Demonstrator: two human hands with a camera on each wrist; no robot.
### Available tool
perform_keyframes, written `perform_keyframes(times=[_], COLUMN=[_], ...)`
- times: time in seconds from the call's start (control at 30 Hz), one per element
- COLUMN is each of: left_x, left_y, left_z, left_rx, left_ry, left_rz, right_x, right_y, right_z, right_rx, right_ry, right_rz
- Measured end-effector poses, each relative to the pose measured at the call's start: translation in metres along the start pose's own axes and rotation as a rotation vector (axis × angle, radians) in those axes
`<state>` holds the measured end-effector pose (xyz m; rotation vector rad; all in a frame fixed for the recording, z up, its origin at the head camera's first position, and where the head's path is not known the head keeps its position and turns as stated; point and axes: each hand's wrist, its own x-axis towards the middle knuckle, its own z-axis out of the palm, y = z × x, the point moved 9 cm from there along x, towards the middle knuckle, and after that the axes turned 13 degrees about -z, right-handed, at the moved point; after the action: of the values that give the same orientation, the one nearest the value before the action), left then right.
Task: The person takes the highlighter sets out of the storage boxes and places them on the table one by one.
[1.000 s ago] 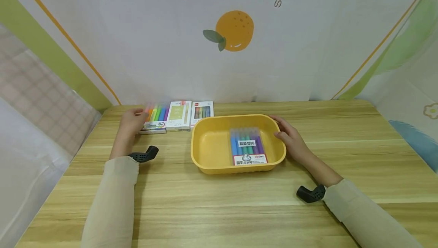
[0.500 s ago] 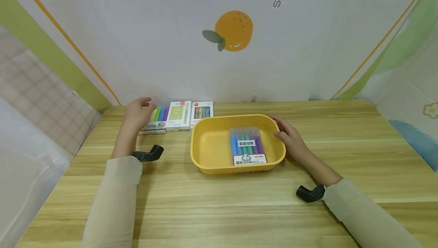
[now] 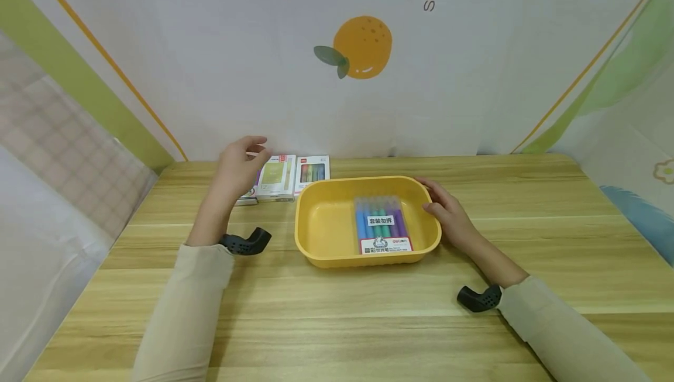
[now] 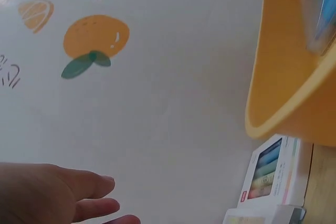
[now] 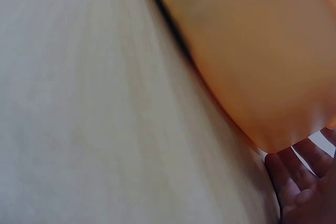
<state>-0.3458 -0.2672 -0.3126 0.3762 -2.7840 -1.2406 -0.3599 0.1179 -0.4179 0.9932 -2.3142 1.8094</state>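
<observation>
Flanking one tray (image 3: 327, 224), two hands (image 3: 237, 170) (image 3: 451, 217)

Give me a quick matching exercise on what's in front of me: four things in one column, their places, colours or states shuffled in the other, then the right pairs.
Things
1. Tray
2. Left hand
3. Pack of blue, green and purple pens
4. Right hand

Places, colours or states
A. In the air near the white boxes, nothing in its fingers
B. Lying inside the tray
C. Holding one end of the tray
D. Yellow

Right pairs
1-D
2-A
3-B
4-C
</observation>
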Motion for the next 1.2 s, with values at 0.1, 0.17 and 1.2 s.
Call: perform_keyframes(times=[0.1,0.17,1.2], left_x=[-0.003,-0.005,-0.013], left_y=[0.006,0.008,0.030], left_z=[0.004,0.006,0.049], left_rx=[0.020,0.029,0.092], left_ry=[-0.007,-0.013,-0.156], left_rz=[0.014,0.012,0.101], right_x=[0.000,0.000,0.000], right_y=[0.000,0.000,0.001], right_z=[0.000,0.000,0.001], right_rx=[0.014,0.022,0.030], right_ry=[0.000,0.000,0.003], right_rz=[-0.003,-0.004,0.005])
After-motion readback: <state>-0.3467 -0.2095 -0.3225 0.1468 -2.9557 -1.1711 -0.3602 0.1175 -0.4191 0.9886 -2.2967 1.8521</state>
